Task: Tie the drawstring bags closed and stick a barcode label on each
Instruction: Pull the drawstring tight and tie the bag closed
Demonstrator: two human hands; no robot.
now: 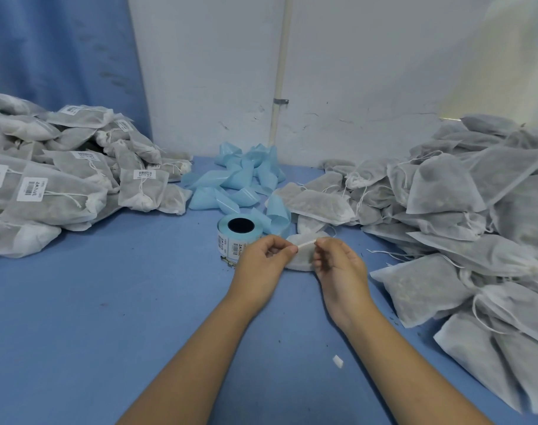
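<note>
A white barcode label [306, 243] stretches edge-on between my two hands, over a small white drawstring bag [303, 256] lying on the blue table. My left hand [266, 256] pinches the label's left end with thumb and forefinger. My right hand [335, 259] pinches its right end. The label roll [235, 237], on light blue backing, stands just left of my left hand. Labelled, tied bags [56, 191] are heaped at the left. Unlabelled bags [445, 210] are piled at the right.
Curled strips of spent blue backing paper [237, 179] lie behind the roll by the white wall. A small white scrap [338, 361] lies on the blue table [108, 302] near my right forearm. A blue curtain [62, 56] hangs at the back left.
</note>
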